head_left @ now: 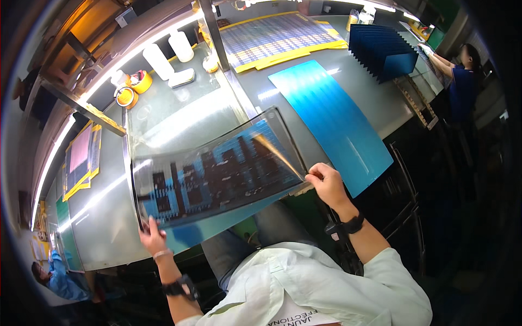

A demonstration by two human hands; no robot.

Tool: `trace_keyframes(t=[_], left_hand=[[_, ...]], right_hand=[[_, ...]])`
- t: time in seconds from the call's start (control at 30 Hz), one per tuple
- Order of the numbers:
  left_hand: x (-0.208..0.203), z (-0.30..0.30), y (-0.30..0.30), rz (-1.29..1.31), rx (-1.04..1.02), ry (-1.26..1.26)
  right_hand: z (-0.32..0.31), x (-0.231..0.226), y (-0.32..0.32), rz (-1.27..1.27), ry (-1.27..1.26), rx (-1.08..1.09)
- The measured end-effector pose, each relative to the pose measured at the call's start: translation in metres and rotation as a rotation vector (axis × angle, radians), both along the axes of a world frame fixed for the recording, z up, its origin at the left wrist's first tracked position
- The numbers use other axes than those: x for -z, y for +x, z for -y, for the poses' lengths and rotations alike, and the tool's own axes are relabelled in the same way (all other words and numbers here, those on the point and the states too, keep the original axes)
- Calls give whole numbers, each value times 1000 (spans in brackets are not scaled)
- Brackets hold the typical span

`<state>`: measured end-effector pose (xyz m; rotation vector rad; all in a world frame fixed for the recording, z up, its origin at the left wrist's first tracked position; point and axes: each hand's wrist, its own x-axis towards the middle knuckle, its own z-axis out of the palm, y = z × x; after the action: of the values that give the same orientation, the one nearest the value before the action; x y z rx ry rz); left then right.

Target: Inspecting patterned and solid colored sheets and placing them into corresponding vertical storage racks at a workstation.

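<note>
In both hands I hold a dark see-through film sheet (217, 168) printed with black circuit-like patterns, tilted over the bench. My left hand (154, 239) grips its near left corner. The right hand (329, 187) pinches its near right corner between thumb and fingers. Blue shows through the film, and part of a blue panel (231, 217) is visible below its near edge; I cannot tell whether the two touch. To the right of my right hand lies a long glossy blue panel (337, 122), reaching past the bench's near edge.
A rack of upright dark blue panels (380, 51) stands at far right. Yellow-edged patterned sheets (283, 38) lie at the back. Tape rolls (126, 96) and white bottles (159, 61) stand behind the film. A metal post (213, 35) rises there. One person (462, 81) is at right, another (65, 277) at left.
</note>
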<state>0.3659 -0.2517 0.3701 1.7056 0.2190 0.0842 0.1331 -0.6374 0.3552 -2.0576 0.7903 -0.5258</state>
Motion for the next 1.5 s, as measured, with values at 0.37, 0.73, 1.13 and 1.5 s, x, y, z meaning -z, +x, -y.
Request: trace_keyframes(t=[0.37, 0.73, 1.13, 1.5], left_hand=[[38, -61, -63, -210, -114, -7], [51, -75, -65, -248, -132, -36], [36, -74, -56, -137, -141, 14], [60, -81, -73, 349, -179, 510]], right_hand=[[-9, 4, 11, -99, -273, -39], [-5, 0, 15, -236, -137, -21], [-12, 10, 12, -138, -337, -108], [-17, 8, 15, -189, -260, -130]])
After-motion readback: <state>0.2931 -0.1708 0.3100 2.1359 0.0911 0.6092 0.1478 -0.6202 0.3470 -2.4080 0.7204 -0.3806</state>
